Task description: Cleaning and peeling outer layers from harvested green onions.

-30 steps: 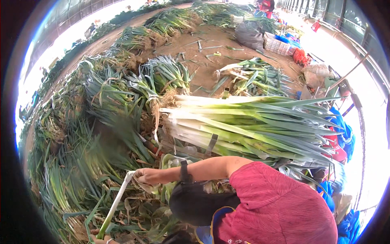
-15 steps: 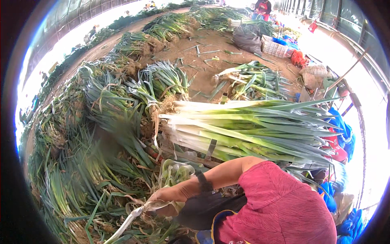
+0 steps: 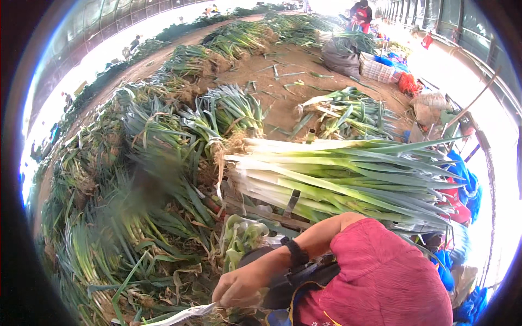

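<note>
My right hand [image 3: 238,287], with a dark band on its wrist, reaches in from the right at the lower middle. Its fingers are curled closed at the end of a white leek stalk [image 3: 185,313], which runs down and left past the lower edge. The hand partly hides that end. My left hand is out of view. Close above my right hand stands a clump of pale peeled leaves [image 3: 239,239]. Farther off, a large pile of trimmed leeks [image 3: 326,174] lies on a rack with upright metal posts [image 3: 292,202], roots left and green tops right.
Untrimmed leeks [image 3: 103,217] are heaped along the left, with another bundle [image 3: 353,114] beyond the rack. Bare soil [image 3: 261,70] lies behind. A dark sack [image 3: 341,58], a white crate [image 3: 376,68] and blue bags [image 3: 465,179] line the right. Another person [image 3: 360,16] works far back.
My right hand has moved right and slightly down, drawing back toward me. The white stalk sits lower in the picture. The whole view has shifted a little.
</note>
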`<state>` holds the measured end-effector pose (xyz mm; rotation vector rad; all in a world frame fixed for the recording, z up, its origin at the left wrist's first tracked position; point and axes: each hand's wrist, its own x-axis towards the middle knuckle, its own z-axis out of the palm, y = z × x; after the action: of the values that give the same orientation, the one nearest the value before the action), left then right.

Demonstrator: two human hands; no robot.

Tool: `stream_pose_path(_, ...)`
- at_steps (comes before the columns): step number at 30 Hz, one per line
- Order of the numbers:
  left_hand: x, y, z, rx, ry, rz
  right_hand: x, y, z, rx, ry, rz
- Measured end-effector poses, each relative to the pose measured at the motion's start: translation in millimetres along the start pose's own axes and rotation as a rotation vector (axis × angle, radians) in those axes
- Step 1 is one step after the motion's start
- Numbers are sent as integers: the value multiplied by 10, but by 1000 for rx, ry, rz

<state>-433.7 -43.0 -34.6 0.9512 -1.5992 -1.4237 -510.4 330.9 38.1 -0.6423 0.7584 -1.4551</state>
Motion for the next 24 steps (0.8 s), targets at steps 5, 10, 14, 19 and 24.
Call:
stream_pose_path(5, -21, 18, -57, -21, 9, -4, -167, -77, 81, -68, -26, -21)
stream_pose_path(10, -94, 17, -114, -21, 11, -5, -307, -179, 116, -129, -39, -64)
stream_pose_path(14, -64, 61, -100, -24, 20, -2, -674, -599, -94, -625, 78, -730)
stream_pose_path(19, -57, 96, -212, -26, 34, 2, -95, -696, -844, -1198, 480, -776)
stream_pose_path(24, -104, 97, -99, -14, 12, 10, 734, -540, -1289, -1873, 499, 400)
